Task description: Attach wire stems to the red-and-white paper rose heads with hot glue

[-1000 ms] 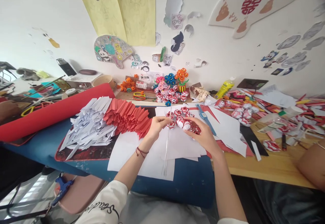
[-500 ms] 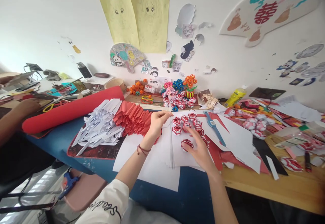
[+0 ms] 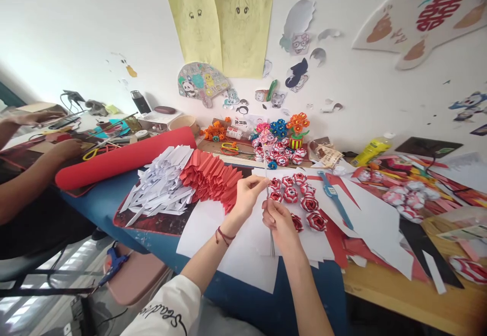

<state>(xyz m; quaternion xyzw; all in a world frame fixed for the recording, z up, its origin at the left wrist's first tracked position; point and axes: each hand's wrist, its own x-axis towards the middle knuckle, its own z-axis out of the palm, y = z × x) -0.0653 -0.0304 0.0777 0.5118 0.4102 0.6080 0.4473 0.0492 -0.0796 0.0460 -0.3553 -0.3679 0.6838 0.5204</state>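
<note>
Hands meet over the white paper sheets [image 3: 228, 255]: the left hand [image 3: 247, 194] pinches the upper part of a bundle of thin wires [image 3: 268, 209] between thumb and fingertips, and the right hand [image 3: 277, 220] closes round the same bundle just below. The wires stand nearly upright above the sheets. Red-and-white paper roses [image 3: 300, 199] lie just beside the right hand. Folded red paper pieces [image 3: 211, 178] sit near the left hand. Another person's arm [image 3: 34, 173] rests at the far left.

We worked in a craft room: paper cutouts [image 3: 299, 72] covered the wall, and folded paper [image 3: 163, 186], scissors [image 3: 229, 147] and paper flowers [image 3: 281, 129] crowded the desk [image 3: 300, 295].
</note>
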